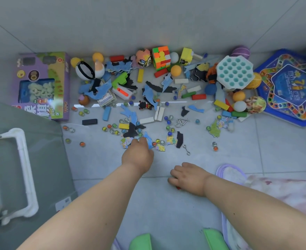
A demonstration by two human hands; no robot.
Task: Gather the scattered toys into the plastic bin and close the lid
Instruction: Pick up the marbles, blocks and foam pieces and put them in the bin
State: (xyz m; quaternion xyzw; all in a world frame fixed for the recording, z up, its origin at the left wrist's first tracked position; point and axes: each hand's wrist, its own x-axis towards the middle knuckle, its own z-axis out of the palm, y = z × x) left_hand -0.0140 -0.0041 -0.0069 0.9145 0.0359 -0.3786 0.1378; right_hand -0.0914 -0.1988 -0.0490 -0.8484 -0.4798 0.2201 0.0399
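Scattered toys cover the tiled floor along the wall: marbles (168, 121), flat puzzle pieces (215, 128), wooden blocks (199, 96), balls (176, 70) and a colour cube (161, 57). My left hand (137, 154) reaches down onto a cluster of puzzle pieces (126, 142), its fingers curled over a blue piece (149, 141). My right hand (186, 177) rests low on the floor with curled fingers, and a small red thing (178, 187) peeks out from under it. The grey plastic bin (45, 159) with a white latch handle (25, 170) stands at the left.
A purple toy box (42, 83) lies at the back left. A blue star game board (291, 87) lies at the back right, and a teal bubble toy (234, 72) sits beside it. Metal ring puzzles (181, 122) lie among the marbles. Green slippers (141, 240) show at the bottom.
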